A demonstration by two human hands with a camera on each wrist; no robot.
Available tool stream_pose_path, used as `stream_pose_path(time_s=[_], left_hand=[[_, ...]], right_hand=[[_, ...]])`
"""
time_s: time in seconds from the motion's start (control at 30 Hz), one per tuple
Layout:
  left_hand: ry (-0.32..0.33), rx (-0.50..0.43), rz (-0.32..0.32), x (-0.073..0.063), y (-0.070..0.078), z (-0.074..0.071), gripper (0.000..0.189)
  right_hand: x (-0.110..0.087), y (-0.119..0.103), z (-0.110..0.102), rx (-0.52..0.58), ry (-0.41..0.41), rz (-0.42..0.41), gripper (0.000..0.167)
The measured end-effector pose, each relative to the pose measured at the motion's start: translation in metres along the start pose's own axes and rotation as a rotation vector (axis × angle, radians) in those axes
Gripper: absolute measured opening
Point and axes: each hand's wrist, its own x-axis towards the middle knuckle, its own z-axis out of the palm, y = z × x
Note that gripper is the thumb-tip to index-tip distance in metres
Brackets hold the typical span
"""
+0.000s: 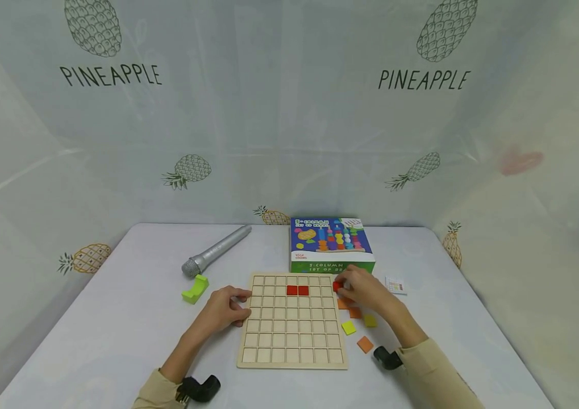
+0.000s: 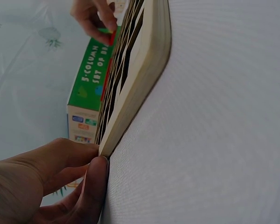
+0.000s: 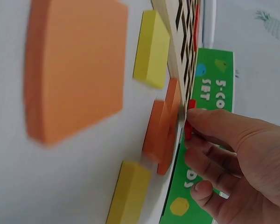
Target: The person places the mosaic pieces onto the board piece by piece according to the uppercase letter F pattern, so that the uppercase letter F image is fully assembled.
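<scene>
At the right edge of the wooden grid board (image 1: 292,326), my right hand (image 1: 363,287) pinches a red square tile (image 1: 337,286) between thumb and fingers; the right wrist view shows the tile (image 3: 190,119) near the board's edge. Two red tiles (image 1: 298,290) lie side by side in cells of the second row from the far side. My left hand (image 1: 220,309) touches the board's left edge with spread thumb and index finger. Beside the board's right side lie several loose orange tiles (image 1: 365,344) and yellow tiles (image 1: 348,328).
A box with a colourful bead picture (image 1: 331,244) stands just behind the board. To the left lie a silver microphone (image 1: 216,251) and a lime-green curved block (image 1: 195,289). Beyond my right hand is a small printed card (image 1: 395,285).
</scene>
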Motion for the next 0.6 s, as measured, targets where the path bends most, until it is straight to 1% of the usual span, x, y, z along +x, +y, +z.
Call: stream_pose_path(time_s=[0.23,0.37,0.6], left_hand=[[0.005,0.013,0.013,0.001,-0.001,0.000,0.044],[0.005,0.014,0.009,0.000,-0.001,0.000,0.044],[0.007,0.004,0.003,0.001,-0.001,0.000,0.044]], right_hand=[[0.004,-0.014,0.004,-0.026,0.007,-0.042,0.022],[0.008,-0.023,0.007,-0.018,-0.002,-0.042,0.022],[0.016,-0.037,0.013,0.030,-0.017,-0.075,0.019]])
